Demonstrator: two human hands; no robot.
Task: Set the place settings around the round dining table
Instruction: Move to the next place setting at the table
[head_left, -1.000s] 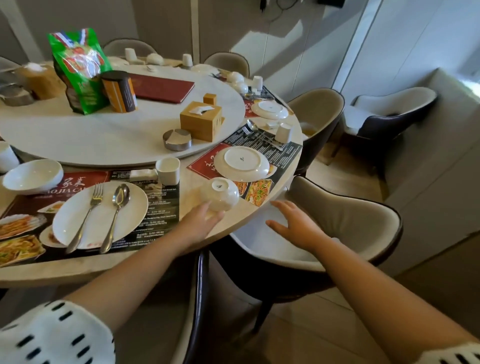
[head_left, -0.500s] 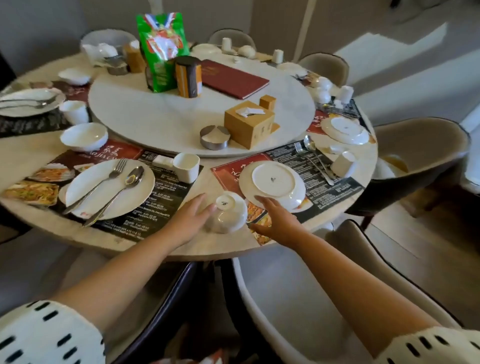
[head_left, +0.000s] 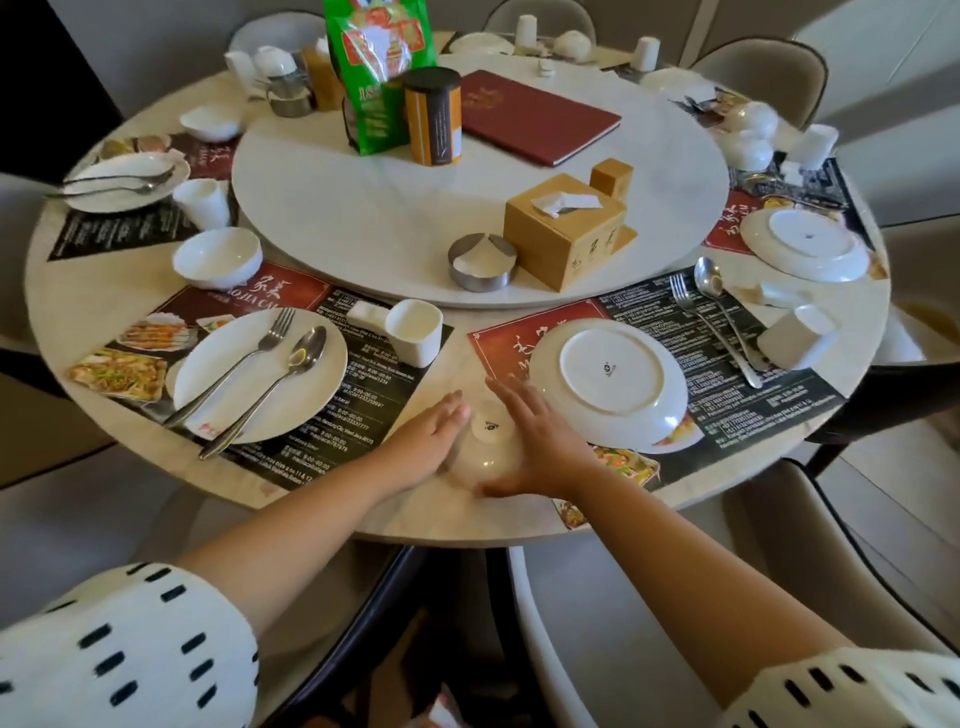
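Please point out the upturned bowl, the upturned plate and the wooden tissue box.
upturned bowl (head_left: 488, 448), head view, on its outer wall.
upturned plate (head_left: 612, 370), head view, middle of its base.
wooden tissue box (head_left: 589, 249), head view, its front face.

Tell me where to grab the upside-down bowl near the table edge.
Grip the upside-down bowl by its rounded walls, a palm from each side, where the left hand and right hand flank it. Its rim lies face down on the table, leaving no lip free, and the foot ring on top is small.
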